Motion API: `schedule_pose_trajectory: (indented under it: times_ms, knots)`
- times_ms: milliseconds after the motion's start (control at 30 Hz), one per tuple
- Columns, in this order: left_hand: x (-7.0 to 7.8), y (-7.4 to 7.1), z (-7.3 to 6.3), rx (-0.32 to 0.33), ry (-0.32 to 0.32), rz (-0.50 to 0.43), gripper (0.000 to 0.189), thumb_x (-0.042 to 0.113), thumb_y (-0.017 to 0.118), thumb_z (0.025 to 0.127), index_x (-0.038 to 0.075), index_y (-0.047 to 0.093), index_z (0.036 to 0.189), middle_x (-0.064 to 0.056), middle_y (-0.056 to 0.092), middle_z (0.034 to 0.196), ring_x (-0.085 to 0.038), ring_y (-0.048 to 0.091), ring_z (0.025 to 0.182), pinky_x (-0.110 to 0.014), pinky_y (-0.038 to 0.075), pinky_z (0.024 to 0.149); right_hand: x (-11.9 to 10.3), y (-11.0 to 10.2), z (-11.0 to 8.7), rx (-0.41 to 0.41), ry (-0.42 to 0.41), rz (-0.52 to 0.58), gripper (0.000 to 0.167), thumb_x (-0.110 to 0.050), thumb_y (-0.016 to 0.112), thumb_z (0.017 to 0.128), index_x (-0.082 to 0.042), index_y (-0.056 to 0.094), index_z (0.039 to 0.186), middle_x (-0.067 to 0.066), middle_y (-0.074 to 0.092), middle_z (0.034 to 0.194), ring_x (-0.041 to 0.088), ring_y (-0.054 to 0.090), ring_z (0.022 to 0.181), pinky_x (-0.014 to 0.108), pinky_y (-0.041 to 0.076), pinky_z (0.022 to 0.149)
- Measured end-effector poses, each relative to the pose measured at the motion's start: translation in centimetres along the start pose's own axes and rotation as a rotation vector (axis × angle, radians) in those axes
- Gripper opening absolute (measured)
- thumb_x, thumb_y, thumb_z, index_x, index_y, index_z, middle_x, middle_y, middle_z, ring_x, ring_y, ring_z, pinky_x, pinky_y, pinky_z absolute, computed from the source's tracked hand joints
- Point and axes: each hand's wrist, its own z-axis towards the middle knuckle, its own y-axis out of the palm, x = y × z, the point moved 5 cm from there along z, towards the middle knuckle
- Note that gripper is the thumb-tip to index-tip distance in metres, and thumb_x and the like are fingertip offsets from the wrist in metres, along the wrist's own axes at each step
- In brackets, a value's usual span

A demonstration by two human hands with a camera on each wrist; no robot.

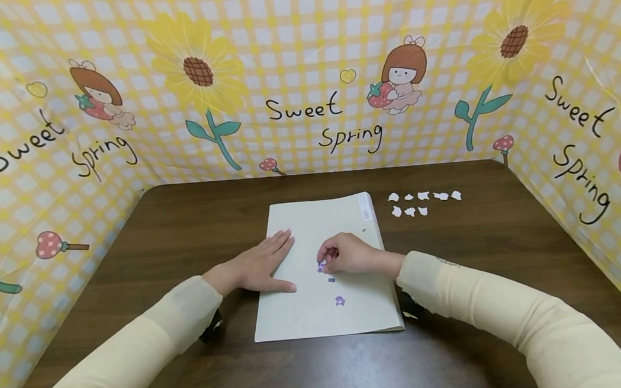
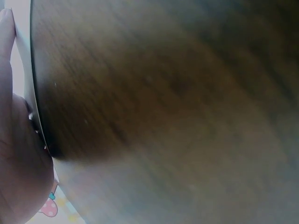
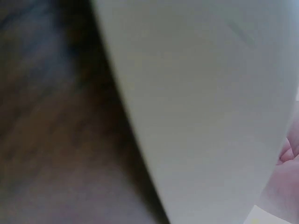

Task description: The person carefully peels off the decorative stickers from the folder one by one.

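A cream paper folder (image 1: pixel 302 319) lies on the dark wooden table. My left hand (image 1: pixel 264 266) rests flat on its left side, fingers straight and thumb spread; the left wrist view shows part of this hand (image 2: pixel 23 172) at its left edge. Near the folder's middle, my right hand (image 1: pixel 352 252) pinches a small purple sticker (image 1: pixel 321 267) at the paper, its fingertips partly covering it. Just below are a tiny dark rectangular sticker (image 1: pixel 331 280) and a purple figure sticker (image 1: pixel 340 301). In the right wrist view only a sliver of the hand (image 3: pixel 280 186) appears.
Several small white cutouts (image 1: pixel 423 196) lie in two rows on the table (image 1: pixel 199 212), right of the folder's far corner. A white label (image 1: pixel 365 207) is on the folder's upper right edge. A yellow checked cloth (image 1: pixel 301 40) encloses the table's back and sides.
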Motion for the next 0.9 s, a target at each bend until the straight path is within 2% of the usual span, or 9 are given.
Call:
schedule_pose_trajectory:
  times_ms: [767, 900]
  knots:
    - [-0.14, 0.12, 0.06, 0.0, -0.002, 0.003, 0.114, 0.082, 0.041, 0.081, 0.003, 0.006, 0.155, -0.014, -0.002, 0.162, -0.027, -0.004, 0.147, -0.043, 0.009, 0.116, -0.24, -0.02, 0.01, -0.026, 0.013, -0.013, 0.01, -0.006, 0.075, 0.085, -0.009, 0.067, 0.09, 0.0, 0.056, 0.072, 0.014, 0.05, 0.07, 0.024, 0.043, 0.066]
    - [-0.11, 0.17, 0.13, -0.002, -0.006, 0.005, 0.114, 0.082, 0.042, 0.081, 0.003, 0.006, 0.156, -0.013, -0.002, 0.162, -0.027, -0.004, 0.147, -0.043, 0.009, 0.116, -0.03, -0.08, 0.05, -0.02, 0.01, -0.015, 0.016, -0.007, 0.076, 0.085, -0.008, 0.07, 0.1, 0.0, 0.057, 0.073, 0.013, 0.051, 0.069, 0.023, 0.043, 0.064]
